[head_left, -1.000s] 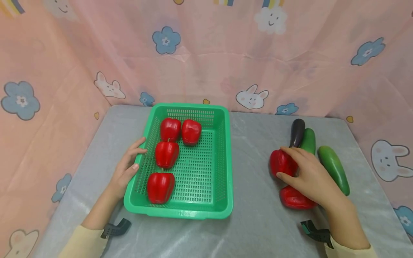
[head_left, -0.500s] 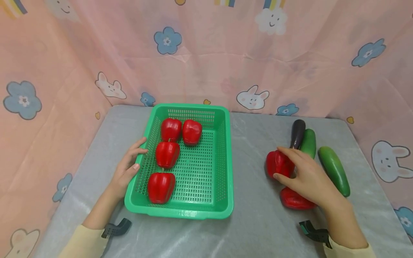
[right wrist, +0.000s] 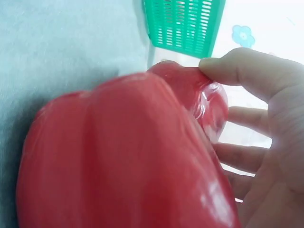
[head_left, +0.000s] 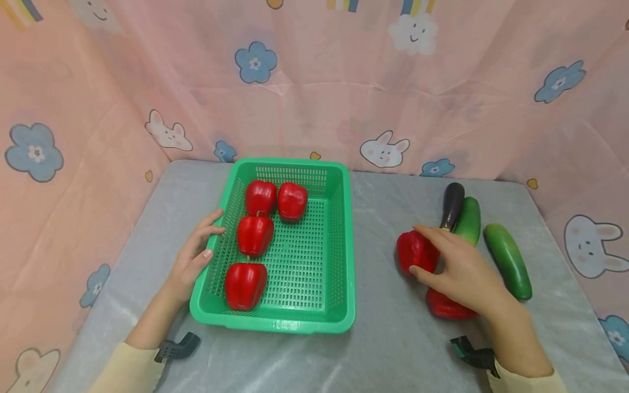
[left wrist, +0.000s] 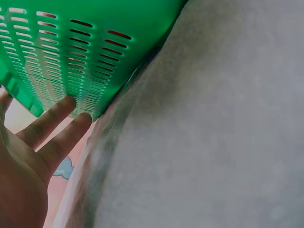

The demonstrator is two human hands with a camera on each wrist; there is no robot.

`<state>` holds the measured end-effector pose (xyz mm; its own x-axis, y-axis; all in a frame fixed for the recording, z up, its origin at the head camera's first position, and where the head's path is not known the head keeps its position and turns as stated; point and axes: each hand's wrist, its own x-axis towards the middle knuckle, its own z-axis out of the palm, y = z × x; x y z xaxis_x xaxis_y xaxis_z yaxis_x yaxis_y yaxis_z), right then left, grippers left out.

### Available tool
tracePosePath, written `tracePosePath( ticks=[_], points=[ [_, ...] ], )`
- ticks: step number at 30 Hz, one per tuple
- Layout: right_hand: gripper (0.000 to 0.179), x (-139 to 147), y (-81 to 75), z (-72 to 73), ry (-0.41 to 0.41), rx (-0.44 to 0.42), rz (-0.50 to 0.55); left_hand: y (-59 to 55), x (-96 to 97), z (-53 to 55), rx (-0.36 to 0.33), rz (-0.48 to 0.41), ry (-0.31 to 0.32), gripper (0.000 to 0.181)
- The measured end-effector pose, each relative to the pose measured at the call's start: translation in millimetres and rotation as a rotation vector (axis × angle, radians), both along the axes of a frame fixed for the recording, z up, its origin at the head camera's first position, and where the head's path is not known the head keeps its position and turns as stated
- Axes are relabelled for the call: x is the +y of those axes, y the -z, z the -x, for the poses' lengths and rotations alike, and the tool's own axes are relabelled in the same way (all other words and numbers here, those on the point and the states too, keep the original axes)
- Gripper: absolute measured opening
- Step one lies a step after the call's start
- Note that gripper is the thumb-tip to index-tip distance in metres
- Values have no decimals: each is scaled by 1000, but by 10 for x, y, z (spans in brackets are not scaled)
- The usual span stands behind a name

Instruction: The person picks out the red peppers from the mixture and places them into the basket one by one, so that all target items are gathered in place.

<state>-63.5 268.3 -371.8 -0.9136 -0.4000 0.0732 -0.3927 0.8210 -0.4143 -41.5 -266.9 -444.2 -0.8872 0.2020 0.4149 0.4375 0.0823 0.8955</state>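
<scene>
My left hand [head_left: 194,259] lies against the left side of a green plastic basket [head_left: 350,245], its fingertips at the rim. In the left wrist view two extended fingers touch the slotted outer wall. Several red bell peppers [head_left: 254,234] sit in the left half of the basket. Over on the right, my right hand [head_left: 462,267] holds another red bell pepper [head_left: 413,254] between thumb and fingers. One more red bell pepper [head_left: 447,305] lies partly hidden below that hand; it looms large in front in the right wrist view.
Behind the right hand lie a dark eggplant [head_left: 452,204] and a green cucumber-like vegetable [head_left: 470,215]. A second green one [head_left: 508,262] lies to their right. A pink patterned curtain [head_left: 314,82] hangs behind the grey-covered table [head_left: 383,338].
My right hand has moved a little to the left with the bell pepper, away from the green vegetables. The left hand and the basket stay in place.
</scene>
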Motion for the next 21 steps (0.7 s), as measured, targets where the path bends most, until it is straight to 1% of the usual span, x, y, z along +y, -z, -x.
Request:
tracePosePath(
  ticks=[5, 12, 18, 21],
  points=[
    [83, -46, -21, -3, -1, -14, 2, -5, -6, -2, 5, 11, -4, 44],
    [81, -77, -23, -2, 1, -3, 3, -6, 2, -8, -3, 15, -9, 44],
    [80, -99, -20, 12, -18, 52, 17, -11, 7, -4, -2, 18, -9, 44],
    [81, -129, -44, 30, -32, 85, 17, -1, 2, -2, 4, 9, -6, 44]
  ],
)
